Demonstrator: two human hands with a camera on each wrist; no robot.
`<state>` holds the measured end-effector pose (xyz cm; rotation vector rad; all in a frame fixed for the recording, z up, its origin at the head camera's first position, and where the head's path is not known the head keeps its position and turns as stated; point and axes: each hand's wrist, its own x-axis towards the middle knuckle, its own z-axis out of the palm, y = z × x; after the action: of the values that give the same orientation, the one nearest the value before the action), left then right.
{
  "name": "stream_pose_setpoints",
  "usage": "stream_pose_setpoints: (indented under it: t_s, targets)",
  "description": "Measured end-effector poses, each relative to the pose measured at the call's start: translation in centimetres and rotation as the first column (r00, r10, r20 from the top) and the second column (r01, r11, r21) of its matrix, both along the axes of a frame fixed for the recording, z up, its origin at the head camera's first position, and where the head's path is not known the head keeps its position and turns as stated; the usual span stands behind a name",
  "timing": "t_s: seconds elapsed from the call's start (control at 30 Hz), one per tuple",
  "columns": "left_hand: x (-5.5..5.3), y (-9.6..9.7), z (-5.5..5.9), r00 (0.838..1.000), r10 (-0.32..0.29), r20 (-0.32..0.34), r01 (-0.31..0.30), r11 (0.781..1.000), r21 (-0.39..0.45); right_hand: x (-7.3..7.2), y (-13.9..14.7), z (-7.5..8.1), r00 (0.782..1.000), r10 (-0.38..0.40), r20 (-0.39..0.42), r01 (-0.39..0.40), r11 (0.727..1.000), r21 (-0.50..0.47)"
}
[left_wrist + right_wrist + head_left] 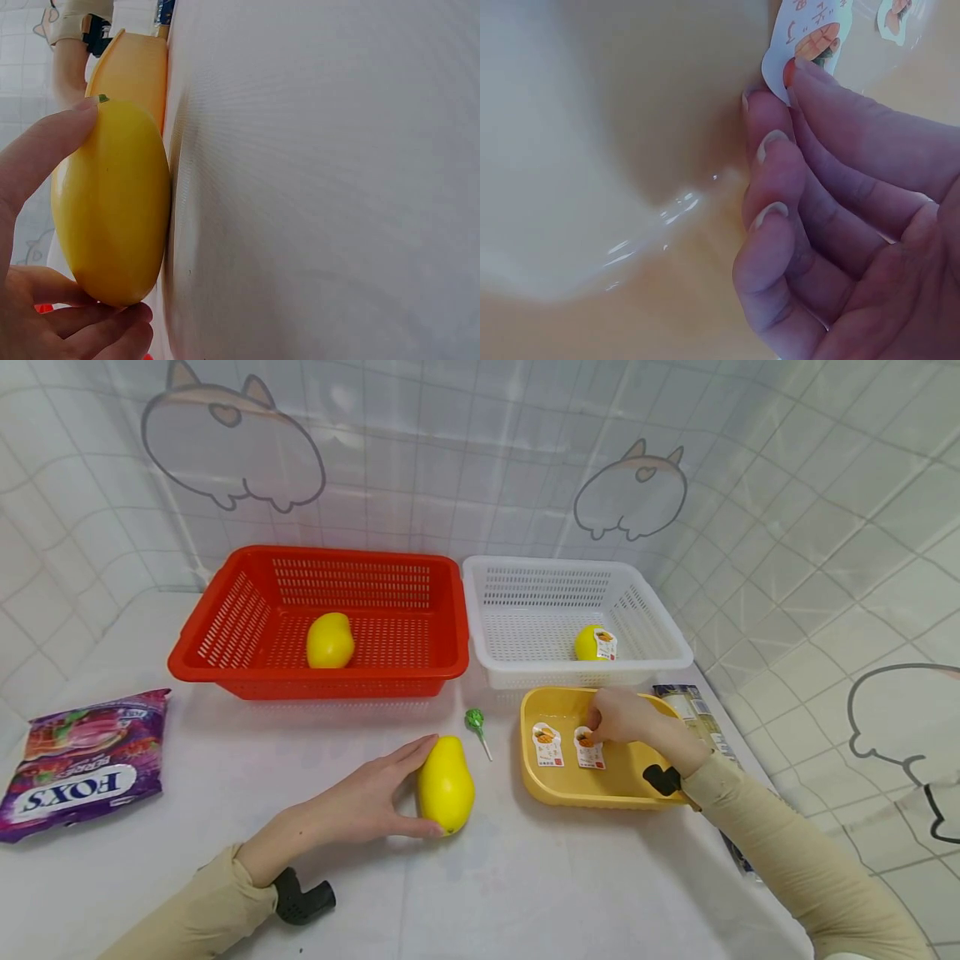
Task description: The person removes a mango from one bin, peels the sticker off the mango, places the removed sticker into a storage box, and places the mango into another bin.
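My left hand [352, 802] holds a yellow mango [447, 787] that lies on the table. In the left wrist view the thumb presses near the stem end of the mango [116, 202], with the fingertips at its other end. Inside a yellow plastic basin [585, 800], my right hand [626, 714] pinches a white label sticker [588, 756] printed with a mango picture. The right wrist view shows thumb and forefinger on the edge of this sticker [814, 34], the other fingers curled. A second similar sticker [547, 745] lies to its left in the basin.
Behind stand a red basket [318, 675] holding a mango [330, 642] and a white basket [585, 667] holding a stickered yellow fruit [591, 643]. A green lollipop [476, 721] lies between mango and basin. A purple FOX'S bag [86, 760] is left; a dark packet [693, 710], partly hidden, right.
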<state>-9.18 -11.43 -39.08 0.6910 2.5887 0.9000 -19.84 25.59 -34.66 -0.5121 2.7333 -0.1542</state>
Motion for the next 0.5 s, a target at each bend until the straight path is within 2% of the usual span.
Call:
stream_pose_setpoints:
  t_s: [0.23,0.5]
  targets:
    - [0.0,0.01,-0.02,1.0,0.003,0.004,-0.003,1.0,-0.007,-0.07,0.11,-0.15,1.0,-0.017,0.009,0.017,1.0,-0.008]
    - [0.0,-0.01,-0.05,1.0,0.001,-0.004,-0.001,1.0,-0.009,-0.22,0.62,-0.5,1.0,0.001,0.001,-0.001,1.0,-0.018]
